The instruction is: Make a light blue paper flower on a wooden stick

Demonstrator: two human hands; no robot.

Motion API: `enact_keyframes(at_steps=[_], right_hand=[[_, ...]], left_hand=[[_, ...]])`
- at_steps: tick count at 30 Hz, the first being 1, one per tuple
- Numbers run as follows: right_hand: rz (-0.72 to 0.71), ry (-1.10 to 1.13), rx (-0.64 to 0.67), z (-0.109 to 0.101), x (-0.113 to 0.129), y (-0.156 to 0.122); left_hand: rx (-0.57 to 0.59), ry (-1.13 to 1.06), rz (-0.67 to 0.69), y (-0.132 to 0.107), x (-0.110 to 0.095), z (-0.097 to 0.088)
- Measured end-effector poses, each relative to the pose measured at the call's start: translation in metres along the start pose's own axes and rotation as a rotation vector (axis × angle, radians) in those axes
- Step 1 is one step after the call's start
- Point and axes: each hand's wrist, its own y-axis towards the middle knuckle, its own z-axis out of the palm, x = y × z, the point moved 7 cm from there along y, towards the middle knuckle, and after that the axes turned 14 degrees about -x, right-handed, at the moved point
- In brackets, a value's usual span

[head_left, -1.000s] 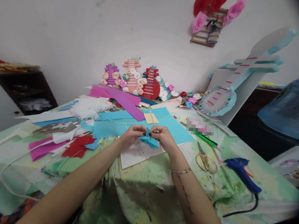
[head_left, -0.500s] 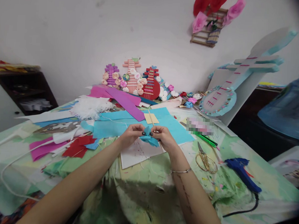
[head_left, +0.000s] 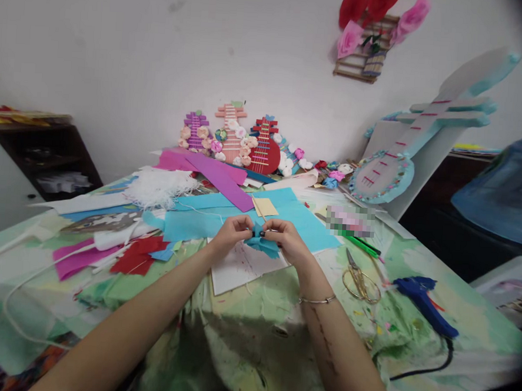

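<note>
Both my hands meet over the middle of the table. My left hand [head_left: 230,234] and my right hand [head_left: 287,239] are closed, pinching a small folded piece of light blue paper [head_left: 262,245] between their fingertips. A thin wooden stick [head_left: 261,210] pokes up from behind the fingers. Under my hands lie a white sheet [head_left: 239,268] and a large light blue paper sheet [head_left: 303,222]. A thin bracelet [head_left: 316,300] circles my right wrist.
Gold scissors [head_left: 359,279], a blue glue gun [head_left: 425,299] with its black cord and green pens [head_left: 359,244] lie to the right. Red and pink paper scraps [head_left: 120,255] lie to the left, purple strips [head_left: 220,178] behind. Small craft guitars [head_left: 229,140] and a large blue one [head_left: 405,151] stand at the wall.
My fingers have drawn a little closer together on the blue paper, folding it tighter. Everything else on the table has stayed put.
</note>
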Motion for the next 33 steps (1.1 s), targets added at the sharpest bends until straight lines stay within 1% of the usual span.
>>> enact_keyframes(at_steps=[3,6,11,15,18,23,30,33], right_hand=[[-0.023,0.014,-0.039,-0.002,0.002,0.002],[-0.055,0.025,-0.051,-0.001,0.004,0.003],[-0.110,0.052,-0.027,0.001,0.007,0.002],[-0.140,0.062,-0.007,0.003,0.009,0.002],[-0.142,0.055,-0.002,0.003,0.011,0.001],[-0.154,0.066,-0.006,0.002,0.014,0.000],[-0.166,0.063,-0.003,0.000,0.010,0.003],[-0.136,0.076,0.012,0.001,0.009,0.002]], left_hand=[[0.009,0.007,0.010,0.000,0.000,0.001],[0.043,-0.050,-0.016,-0.001,0.002,0.004],[0.052,-0.163,-0.043,0.001,0.004,0.003],[0.095,-0.205,-0.036,0.002,0.003,0.005],[0.114,-0.223,-0.031,0.002,0.003,0.006],[0.103,-0.245,-0.020,0.001,0.000,0.005],[0.120,-0.230,-0.065,-0.001,0.003,0.009],[0.096,-0.216,-0.095,0.000,0.007,0.008]])
